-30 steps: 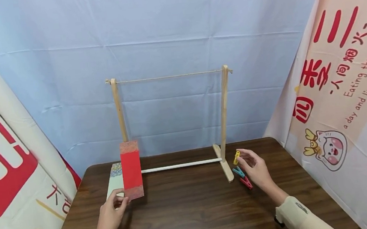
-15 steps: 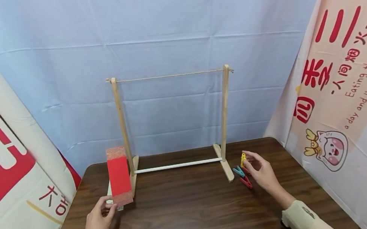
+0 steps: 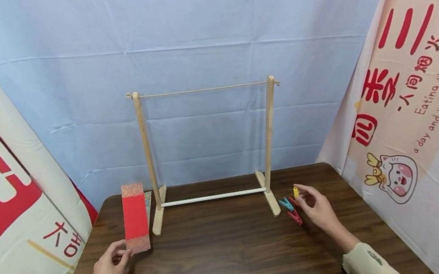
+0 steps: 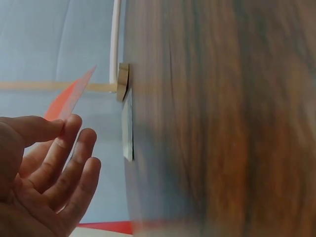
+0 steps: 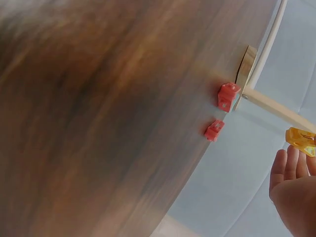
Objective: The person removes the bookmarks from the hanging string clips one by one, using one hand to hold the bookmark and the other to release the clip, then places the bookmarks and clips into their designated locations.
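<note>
My left hand [image 3: 108,267] pinches the lower left corner of a red paper strip [image 3: 135,216] with patterned pinkish ends. In the left wrist view, the thumb and index finger grip the red strip [image 4: 63,101] above the table while the other fingers stay loose. Mostly hidden behind it in the head view lies a pale card [image 3: 148,201] with a coloured pattern. On the right, my right hand [image 3: 317,209] holds a yellow clothespin [image 3: 295,191] upright between thumb and fingertips. Close beside it on the table lie a blue clothespin [image 3: 285,204] and red clothespins [image 3: 295,217].
A wooden stand [image 3: 147,149] rises at the back of the dark wood table [image 3: 224,254]. A thin string [image 3: 202,90] runs between its post tops, and a white rod [image 3: 214,197] joins the feet. Pale blue cloth [image 3: 197,44] hangs behind.
My left hand has moved left and toward me with the red strip, uncovering the stand's left foot. The right hand has shifted slightly right with the yellow clothespin, away from the stand.
</note>
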The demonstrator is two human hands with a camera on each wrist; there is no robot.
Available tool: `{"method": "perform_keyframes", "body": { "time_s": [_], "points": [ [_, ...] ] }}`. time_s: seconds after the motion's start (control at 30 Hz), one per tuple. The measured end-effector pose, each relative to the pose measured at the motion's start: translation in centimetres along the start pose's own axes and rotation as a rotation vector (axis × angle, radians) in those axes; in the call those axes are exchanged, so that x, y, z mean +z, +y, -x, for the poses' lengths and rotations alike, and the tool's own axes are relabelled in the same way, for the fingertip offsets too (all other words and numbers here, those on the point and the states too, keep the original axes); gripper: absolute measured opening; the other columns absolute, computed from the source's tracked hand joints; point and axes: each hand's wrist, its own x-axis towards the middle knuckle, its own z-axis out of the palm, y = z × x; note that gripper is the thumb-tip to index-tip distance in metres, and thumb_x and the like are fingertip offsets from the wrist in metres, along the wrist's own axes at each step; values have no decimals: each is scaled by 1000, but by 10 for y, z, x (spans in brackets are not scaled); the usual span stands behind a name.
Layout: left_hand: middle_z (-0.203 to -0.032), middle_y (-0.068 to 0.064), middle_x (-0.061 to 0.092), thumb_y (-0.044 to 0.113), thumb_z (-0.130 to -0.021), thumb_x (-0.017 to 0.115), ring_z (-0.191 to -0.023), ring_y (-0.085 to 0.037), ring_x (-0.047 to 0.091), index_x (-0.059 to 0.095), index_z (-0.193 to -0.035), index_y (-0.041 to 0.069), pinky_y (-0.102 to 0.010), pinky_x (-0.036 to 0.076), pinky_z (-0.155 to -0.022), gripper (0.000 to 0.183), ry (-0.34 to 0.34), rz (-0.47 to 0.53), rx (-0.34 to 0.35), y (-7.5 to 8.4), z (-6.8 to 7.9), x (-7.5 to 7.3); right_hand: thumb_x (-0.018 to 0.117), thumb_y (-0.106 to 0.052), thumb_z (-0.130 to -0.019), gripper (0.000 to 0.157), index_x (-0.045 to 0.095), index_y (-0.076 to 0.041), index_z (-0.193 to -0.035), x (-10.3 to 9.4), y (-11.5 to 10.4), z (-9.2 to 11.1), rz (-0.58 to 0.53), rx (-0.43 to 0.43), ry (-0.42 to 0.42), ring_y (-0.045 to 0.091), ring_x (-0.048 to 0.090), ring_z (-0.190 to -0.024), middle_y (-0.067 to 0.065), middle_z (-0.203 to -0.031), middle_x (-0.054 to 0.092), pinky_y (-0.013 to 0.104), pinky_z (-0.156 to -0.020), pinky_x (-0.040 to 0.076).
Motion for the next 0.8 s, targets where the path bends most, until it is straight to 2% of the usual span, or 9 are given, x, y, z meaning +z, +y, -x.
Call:
{"method": "perform_keyframes", "body": {
  "time_s": [0.13, 0.3, 0.37, 0.5, 0.8],
  "points": [
    [-89, -1, 81, 11, -98, 81, -79, -9, 72, 72, -121, 4, -31, 57, -71, 25, -25, -20, -23, -3, 1, -4, 75, 7, -97, 40, 68, 4, -136, -3, 3, 2, 37, 3, 7, 7, 64, -91, 16, -105, 71, 12, -78, 51],
    [-95, -4, 81, 14, -102, 77, -86, -18, 75, 70, -128, 1, -38, 60, -80, 30, -110, -36, -98, -4, -1, -9, 78, 11, -92, 39, 70, 6, -130, -6, 5, 6, 54, 0, 16, 9, 62, -85, 14, -98, 68, 14, -72, 51],
    [-97, -6, 81, 13, -103, 75, -89, -23, 76, 68, -132, -2, -42, 60, -83, 34, -142, -33, -123, -4, -2, -10, 79, 9, -93, 38, 71, 6, -130, -7, 5, 8, 69, 19, 13, 9, 61, -82, 12, -96, 67, 14, -69, 50],
    [-97, -6, 81, 13, -104, 73, -90, -24, 76, 66, -135, -4, -47, 59, -84, 36, -182, -42, -154, -4, -2, -10, 79, 3, -95, 34, 72, 3, -129, -11, 5, 11, 128, 83, -14, 8, 58, -79, 8, -94, 65, 16, -66, 49],
    [-99, -9, 82, 12, -103, 73, -92, -25, 78, 66, -134, -5, -43, 58, -82, 36, -215, -44, -164, -5, -5, -11, 78, -3, -97, 32, 72, 7, -126, -16, 8, 15, 242, 200, -123, 22, 59, -79, 8, -92, 63, 27, -66, 46]
  ]
}}
